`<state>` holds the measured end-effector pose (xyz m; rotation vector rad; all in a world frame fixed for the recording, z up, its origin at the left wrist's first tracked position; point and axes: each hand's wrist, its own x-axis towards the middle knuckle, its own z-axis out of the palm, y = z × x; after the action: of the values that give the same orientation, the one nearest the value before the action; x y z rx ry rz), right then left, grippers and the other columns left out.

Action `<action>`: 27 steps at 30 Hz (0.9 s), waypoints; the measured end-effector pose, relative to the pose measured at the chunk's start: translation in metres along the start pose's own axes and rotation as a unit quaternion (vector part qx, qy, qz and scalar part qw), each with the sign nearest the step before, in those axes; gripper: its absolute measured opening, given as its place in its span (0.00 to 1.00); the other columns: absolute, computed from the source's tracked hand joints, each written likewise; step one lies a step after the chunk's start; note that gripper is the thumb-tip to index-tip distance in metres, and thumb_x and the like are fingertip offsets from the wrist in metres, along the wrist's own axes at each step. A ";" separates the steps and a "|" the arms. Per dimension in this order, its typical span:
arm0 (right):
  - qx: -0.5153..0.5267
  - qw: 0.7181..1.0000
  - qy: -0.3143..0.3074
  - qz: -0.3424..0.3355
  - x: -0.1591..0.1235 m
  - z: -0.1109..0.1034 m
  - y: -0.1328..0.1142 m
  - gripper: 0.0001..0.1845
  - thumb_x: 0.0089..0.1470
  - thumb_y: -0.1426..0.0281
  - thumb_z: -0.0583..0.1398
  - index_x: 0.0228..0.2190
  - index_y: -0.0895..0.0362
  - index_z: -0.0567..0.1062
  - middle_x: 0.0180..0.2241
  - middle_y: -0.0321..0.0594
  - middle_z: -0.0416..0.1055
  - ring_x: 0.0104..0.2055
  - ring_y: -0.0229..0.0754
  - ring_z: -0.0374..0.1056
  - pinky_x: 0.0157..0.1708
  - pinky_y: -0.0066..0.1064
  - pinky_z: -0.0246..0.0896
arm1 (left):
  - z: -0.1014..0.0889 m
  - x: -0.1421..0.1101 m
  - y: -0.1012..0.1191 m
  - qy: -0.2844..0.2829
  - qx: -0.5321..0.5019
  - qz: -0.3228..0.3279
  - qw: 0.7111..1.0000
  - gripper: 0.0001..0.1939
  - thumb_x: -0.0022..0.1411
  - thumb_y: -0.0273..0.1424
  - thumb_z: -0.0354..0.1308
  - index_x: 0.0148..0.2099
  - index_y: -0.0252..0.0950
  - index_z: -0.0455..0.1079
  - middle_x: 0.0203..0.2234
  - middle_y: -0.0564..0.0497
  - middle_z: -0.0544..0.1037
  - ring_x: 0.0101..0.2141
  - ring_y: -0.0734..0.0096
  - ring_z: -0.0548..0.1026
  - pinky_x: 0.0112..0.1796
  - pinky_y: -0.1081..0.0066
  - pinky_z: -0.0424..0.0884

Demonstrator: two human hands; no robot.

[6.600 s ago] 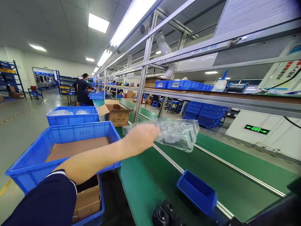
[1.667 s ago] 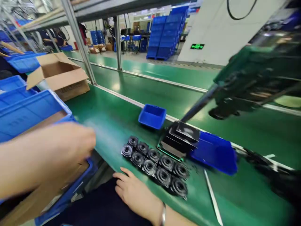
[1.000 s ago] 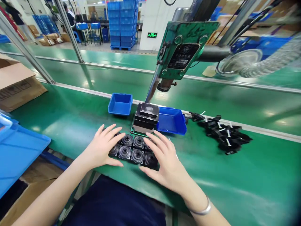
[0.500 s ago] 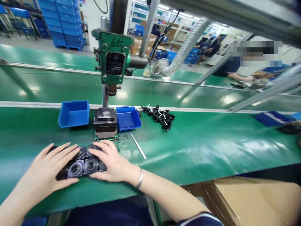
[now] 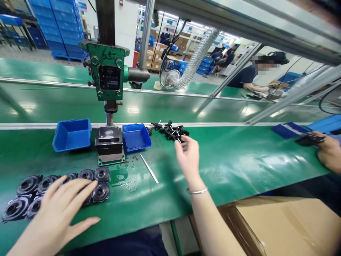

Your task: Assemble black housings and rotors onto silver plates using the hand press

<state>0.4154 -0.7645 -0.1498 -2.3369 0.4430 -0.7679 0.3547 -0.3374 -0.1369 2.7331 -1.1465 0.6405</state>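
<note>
Some round parts (image 5: 101,192) lie under the left hand (image 5: 60,202).

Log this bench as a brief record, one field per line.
Left hand: spread over the rows of round black parts
Right hand: fingertips at the near edge of the pile of black parts with white strips; grip unclear
Machine: green press head above a dark block
Bins: left blue bin and right blue bin, flanking the block
Loose: thin white stick
</note>
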 end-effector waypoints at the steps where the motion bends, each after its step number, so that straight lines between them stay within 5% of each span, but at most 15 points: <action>1: -0.023 0.999 0.005 0.035 0.015 -0.004 0.024 0.26 0.66 0.57 0.58 0.55 0.64 0.68 0.51 0.52 0.69 0.47 0.46 0.70 0.50 0.44 0.69 | 0.001 0.009 0.012 0.000 0.000 0.012 1.000 0.27 0.71 0.46 0.54 0.67 0.42 0.65 0.50 0.45 0.81 0.48 0.55 0.79 0.65 0.50 0.54; 4: -0.075 0.992 -0.023 0.098 0.044 -0.009 0.074 0.19 0.65 0.59 0.62 0.49 0.60 0.73 0.47 0.44 0.73 0.48 0.45 0.71 0.52 0.45 0.69 | 0.007 0.029 0.032 0.005 0.021 0.029 0.999 0.19 0.75 0.37 0.49 0.62 0.37 0.69 0.44 0.45 0.81 0.44 0.60 0.79 0.61 0.54 0.57; 7: -0.108 0.987 -0.033 0.112 0.049 -0.012 0.085 0.18 0.64 0.60 0.63 0.48 0.60 0.74 0.49 0.44 0.73 0.51 0.46 0.71 0.53 0.46 0.69 | 0.012 0.032 0.035 -0.001 0.041 0.025 0.999 0.18 0.76 0.34 0.48 0.61 0.34 0.69 0.44 0.44 0.80 0.44 0.59 0.78 0.59 0.53 0.58; 10: -0.115 0.990 -0.025 0.079 0.037 -0.008 0.064 0.19 0.66 0.60 0.61 0.50 0.60 0.73 0.51 0.46 0.72 0.54 0.48 0.70 0.57 0.49 0.66 | 0.011 0.029 0.036 -0.011 0.043 0.013 0.999 0.18 0.76 0.34 0.48 0.62 0.34 0.68 0.45 0.43 0.79 0.46 0.59 0.77 0.59 0.53 0.58; 15: -0.053 0.974 -0.214 -0.050 0.018 0.030 0.002 0.19 0.67 0.56 0.58 0.37 0.58 0.78 0.32 0.41 0.78 0.34 0.41 0.74 0.40 0.31 0.67 | 0.003 0.024 0.046 -0.006 0.033 -0.021 0.999 0.22 0.73 0.39 0.54 0.64 0.35 0.66 0.50 0.41 0.77 0.50 0.55 0.75 0.62 0.52 0.56; 19: -0.053 0.956 -0.283 -0.053 0.024 0.063 -0.031 0.28 0.70 0.58 0.51 0.22 0.57 0.74 0.23 0.44 0.76 0.26 0.41 0.73 0.33 0.28 0.63 | -0.010 0.012 0.042 0.038 0.025 -0.055 0.997 0.26 0.70 0.37 0.58 0.66 0.35 0.62 0.55 0.38 0.74 0.56 0.52 0.72 0.64 0.50 0.55; 27: -0.045 0.934 -0.351 -0.055 0.027 0.079 -0.044 0.24 0.68 0.63 0.53 0.20 0.55 0.68 0.17 0.40 0.73 0.16 0.38 0.67 0.26 0.27 0.61 | -0.033 -0.072 -0.011 0.136 0.067 -0.275 0.949 0.22 0.72 0.39 0.53 0.64 0.40 0.62 0.56 0.39 0.73 0.55 0.48 0.72 0.59 0.49 0.64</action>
<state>0.4907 -0.7081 -0.1591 -2.5355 0.0274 0.0765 0.3063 -0.2740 -0.1367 2.7577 -0.2640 0.9833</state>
